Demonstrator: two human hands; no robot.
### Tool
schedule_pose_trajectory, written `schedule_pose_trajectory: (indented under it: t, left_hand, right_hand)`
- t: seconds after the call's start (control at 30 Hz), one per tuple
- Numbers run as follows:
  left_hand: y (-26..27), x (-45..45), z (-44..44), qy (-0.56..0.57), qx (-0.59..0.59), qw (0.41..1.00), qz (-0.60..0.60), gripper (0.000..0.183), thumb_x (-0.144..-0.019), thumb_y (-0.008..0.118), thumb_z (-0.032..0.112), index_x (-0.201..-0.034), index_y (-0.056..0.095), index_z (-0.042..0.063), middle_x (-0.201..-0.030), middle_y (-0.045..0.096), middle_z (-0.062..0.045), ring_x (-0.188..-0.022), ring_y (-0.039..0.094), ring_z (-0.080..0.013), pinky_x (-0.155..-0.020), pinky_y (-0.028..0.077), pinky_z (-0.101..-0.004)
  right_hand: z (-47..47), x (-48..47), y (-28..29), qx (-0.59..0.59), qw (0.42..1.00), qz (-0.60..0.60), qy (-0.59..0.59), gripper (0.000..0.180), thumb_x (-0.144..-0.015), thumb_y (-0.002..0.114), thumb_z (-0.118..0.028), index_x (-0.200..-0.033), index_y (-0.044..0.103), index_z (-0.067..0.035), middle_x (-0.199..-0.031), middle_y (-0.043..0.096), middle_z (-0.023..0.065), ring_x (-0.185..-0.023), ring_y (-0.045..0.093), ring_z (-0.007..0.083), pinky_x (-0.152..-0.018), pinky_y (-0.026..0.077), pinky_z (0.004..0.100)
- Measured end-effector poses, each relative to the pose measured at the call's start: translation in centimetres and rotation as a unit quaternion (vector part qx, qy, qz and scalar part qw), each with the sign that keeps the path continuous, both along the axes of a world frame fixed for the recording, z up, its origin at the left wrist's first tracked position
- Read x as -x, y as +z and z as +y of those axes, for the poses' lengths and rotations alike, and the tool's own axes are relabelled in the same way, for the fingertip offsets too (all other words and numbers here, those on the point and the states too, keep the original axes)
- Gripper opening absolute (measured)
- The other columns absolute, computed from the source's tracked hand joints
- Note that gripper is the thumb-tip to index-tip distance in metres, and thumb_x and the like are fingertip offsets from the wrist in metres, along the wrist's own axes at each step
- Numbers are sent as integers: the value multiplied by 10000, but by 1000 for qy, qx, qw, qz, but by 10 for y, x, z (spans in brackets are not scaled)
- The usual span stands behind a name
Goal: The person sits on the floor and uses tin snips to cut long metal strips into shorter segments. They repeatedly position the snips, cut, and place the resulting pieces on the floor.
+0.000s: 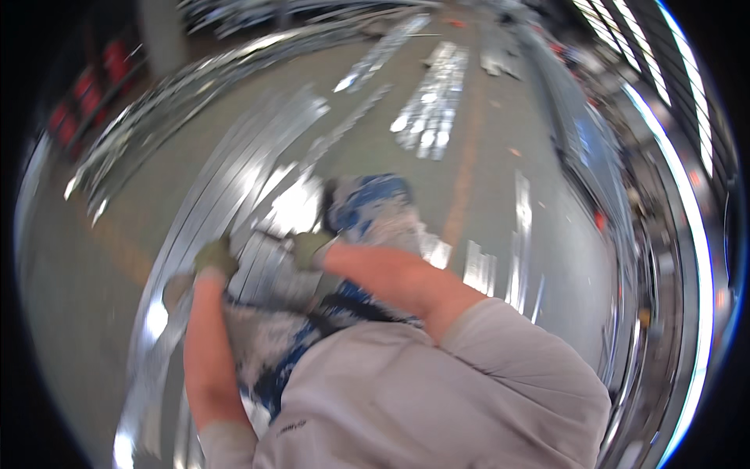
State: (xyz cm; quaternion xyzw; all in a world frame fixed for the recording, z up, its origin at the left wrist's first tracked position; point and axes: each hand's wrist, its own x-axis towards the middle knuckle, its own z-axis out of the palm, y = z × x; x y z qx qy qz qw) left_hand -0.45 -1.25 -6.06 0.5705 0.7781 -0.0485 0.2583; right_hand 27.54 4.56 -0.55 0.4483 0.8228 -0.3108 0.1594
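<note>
My left hand (215, 258), in a greenish work glove, is at the edge of long shiny metal strips (234, 170) laid side by side on the floor. To its right, my right hand (310, 249), gloved the same, is beside my bent knee. Close by it is a thin dark object (270, 235), too blurred to name; whether the hand grips it is unclear. Between the hands lies a flat grey ribbed metal surface (263, 272). Motion blur hides the fingers of both hands.
More bundles of metal strips lie on the grey floor ahead (433, 99) and at the right (518, 246). A long row of metal profiles (158, 99) curves across the upper left, near red cylinders (88, 91) and a pillar (163, 38). Blue-grey stacked material (580, 135) stands at the right.
</note>
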Motion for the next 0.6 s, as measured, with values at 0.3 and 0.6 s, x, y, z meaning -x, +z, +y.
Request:
schedule_pose_trajectory:
  t: [0.3,0.6]
  left_hand:
    - [40,-2,9,-16,-22,996,-81,532,-853,672,99,-1371,777,41,-1384,776,-265,-1322,735,-446,-1137,569,-486]
    - [48,-17,-3,-24,-25,999,15,570,-824,834,280,-1349,721,89,-1310,806,-225,-1266,760,-435,-1074,608,-508]
  right_hand:
    - [-8,34,2,-130,989,-61,-37,443,-1095,669,-265,-1385,645,69,-1263,794,261,-1103,825,411,-876,672,527]
    - [-35,21,-20,-129,984,-4,-121,642,-1125,676,-449,-1435,572,103,-1222,776,266,-1089,812,411,-847,660,525]
